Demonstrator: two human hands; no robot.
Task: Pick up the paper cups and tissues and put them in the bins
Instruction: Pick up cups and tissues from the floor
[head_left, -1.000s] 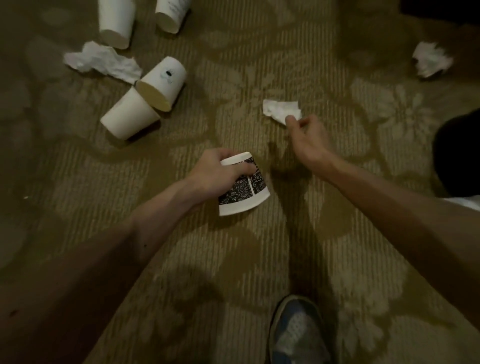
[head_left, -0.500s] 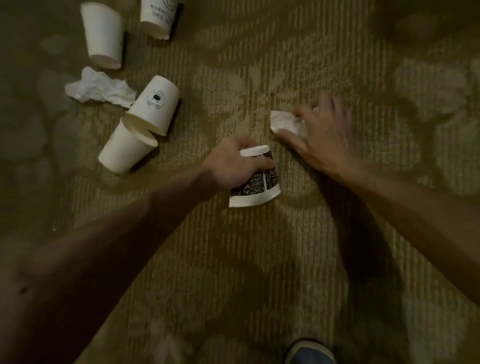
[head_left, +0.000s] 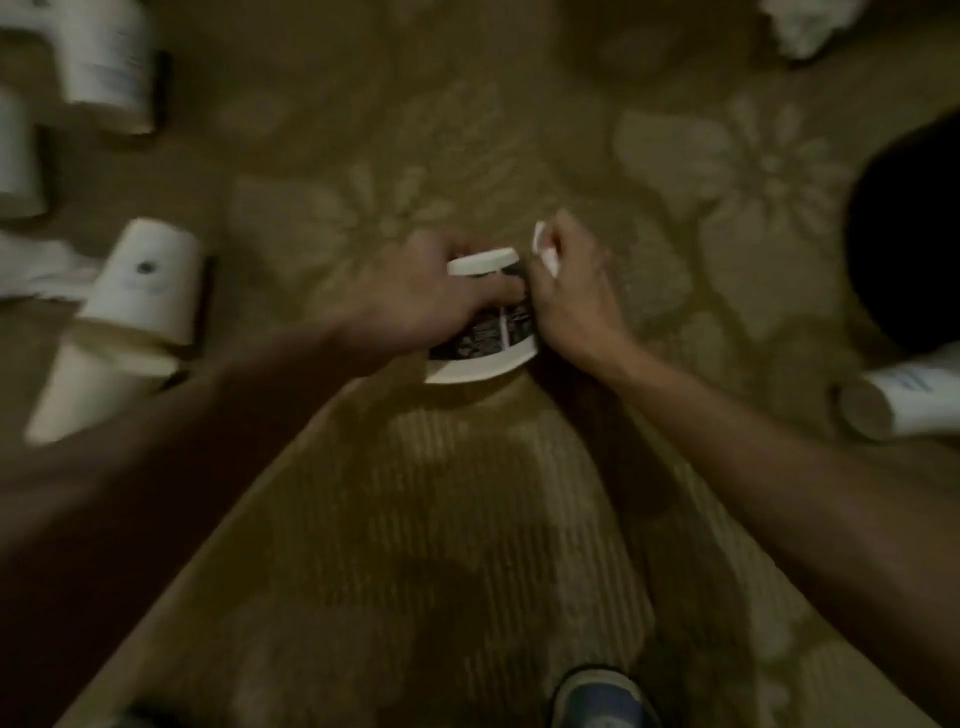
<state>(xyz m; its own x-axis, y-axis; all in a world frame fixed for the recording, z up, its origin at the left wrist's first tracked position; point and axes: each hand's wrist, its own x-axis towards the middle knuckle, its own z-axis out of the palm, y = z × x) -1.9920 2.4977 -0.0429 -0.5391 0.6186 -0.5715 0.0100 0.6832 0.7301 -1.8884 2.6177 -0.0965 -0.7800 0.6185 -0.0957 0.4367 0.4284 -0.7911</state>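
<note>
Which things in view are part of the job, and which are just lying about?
Job: black-patterned paper cup, in left hand; crumpled white tissue, in right hand; white paper cup with dot; white paper cup at right; wadded tissue top right.
Lying about: blue shoe; floral brown carpet; dark shape, unidentifiable.

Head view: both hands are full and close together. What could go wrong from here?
1. The right hand pinches the crumpled white tissue with only a corner showing; close against the black-and-white printed paper cup, it may slip out.
2. The left hand holds that cup tilted, wide rim towards the person, so anything tucked inside could fall.
3. The white paper cups lie beside the left forearm; a careless swing might scatter them.
</note>
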